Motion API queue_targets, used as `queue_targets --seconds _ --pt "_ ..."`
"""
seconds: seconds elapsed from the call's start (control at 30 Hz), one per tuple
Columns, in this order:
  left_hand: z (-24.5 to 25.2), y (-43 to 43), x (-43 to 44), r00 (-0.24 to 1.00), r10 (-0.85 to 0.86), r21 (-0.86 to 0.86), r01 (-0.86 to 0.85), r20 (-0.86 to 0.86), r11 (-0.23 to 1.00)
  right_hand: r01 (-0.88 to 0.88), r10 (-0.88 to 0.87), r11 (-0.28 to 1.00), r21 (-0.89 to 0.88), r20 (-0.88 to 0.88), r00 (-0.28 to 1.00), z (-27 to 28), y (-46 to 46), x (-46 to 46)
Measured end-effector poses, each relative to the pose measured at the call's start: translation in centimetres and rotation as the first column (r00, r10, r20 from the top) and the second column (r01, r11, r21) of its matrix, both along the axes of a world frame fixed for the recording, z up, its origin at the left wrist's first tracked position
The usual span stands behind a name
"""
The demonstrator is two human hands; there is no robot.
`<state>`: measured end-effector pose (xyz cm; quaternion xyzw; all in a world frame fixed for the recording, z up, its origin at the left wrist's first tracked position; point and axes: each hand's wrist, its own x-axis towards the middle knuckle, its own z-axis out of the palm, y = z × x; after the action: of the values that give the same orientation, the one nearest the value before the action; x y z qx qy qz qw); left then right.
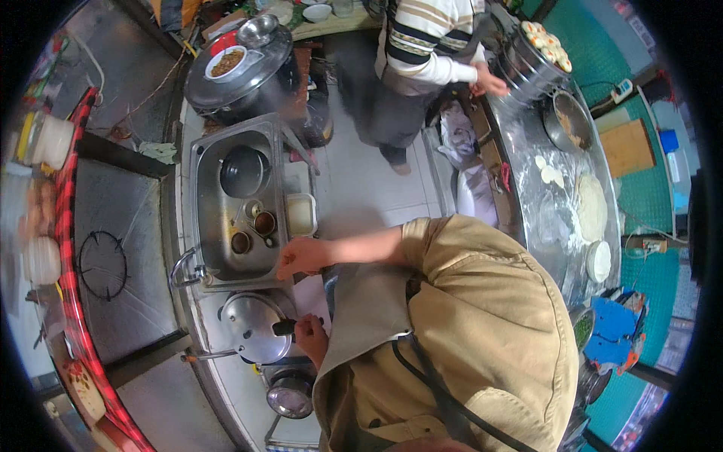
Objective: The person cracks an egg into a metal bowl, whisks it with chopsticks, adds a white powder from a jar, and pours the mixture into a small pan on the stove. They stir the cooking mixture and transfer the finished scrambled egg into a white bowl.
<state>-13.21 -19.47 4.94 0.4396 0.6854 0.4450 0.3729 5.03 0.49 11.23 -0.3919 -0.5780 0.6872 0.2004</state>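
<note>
My left hand [310, 333] is closed around the black handle [283, 327] of a silver lidded pot, which looks like a pressure cooker [255, 333]. Up at the near corner of a stainless steel sink [237, 277] is my right hand [305, 257], fingers curled. I see nothing in it, though its palm side is hidden. Inside the sink lie a dark wok-like pan [244, 172] and two small cups, one [264, 224] beside the other [241, 243], both brown inside. A curved metal faucet [189, 271] stands at the sink's far edge.
A metal pot [290, 394] sits beside the pressure cooker. A white tub [301, 214] is next to the sink. Another person [418, 68] stands by a floured metal counter [528, 198] with dough [592, 208] and stacked steamers [525, 62]. A bowl of food [226, 64] rests on a large black lid.
</note>
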Motion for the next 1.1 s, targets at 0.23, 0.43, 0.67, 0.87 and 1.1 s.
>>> queue_targets --seconds 0.23,0.43,0.67,0.87,1.1 --pt "-0.9 -4.1 -1.2 0.977 0.043 -0.092 -0.063 -0.208 0.994 -0.129 0.130 0.991 -0.025 0.022 0.991 -1.4 -2.4 -3.1" --pt "-0.4 -6.7 -1.6 0.964 0.115 -0.078 -0.137 -0.240 0.987 -0.275 0.271 0.961 0.023 0.115 0.956 -0.8 -3.6 -6.0" --pt "-0.9 -10.0 -2.8 0.957 0.157 -0.032 -0.170 -0.245 0.985 -0.218 0.175 0.941 0.257 0.181 0.968 -4.8 -3.8 -8.4" --pt "-1.3 -12.4 -4.4 0.925 0.153 -0.014 -0.169 -0.348 0.986 0.004 -0.074 0.936 0.353 0.187 0.980 -8.6 -1.3 -6.9" --pt "-5.7 -15.3 -6.8 0.935 0.279 0.003 -0.285 -0.217 0.958 0.169 -0.210 0.955 0.242 0.151 0.966 -12.4 0.5 -3.8"
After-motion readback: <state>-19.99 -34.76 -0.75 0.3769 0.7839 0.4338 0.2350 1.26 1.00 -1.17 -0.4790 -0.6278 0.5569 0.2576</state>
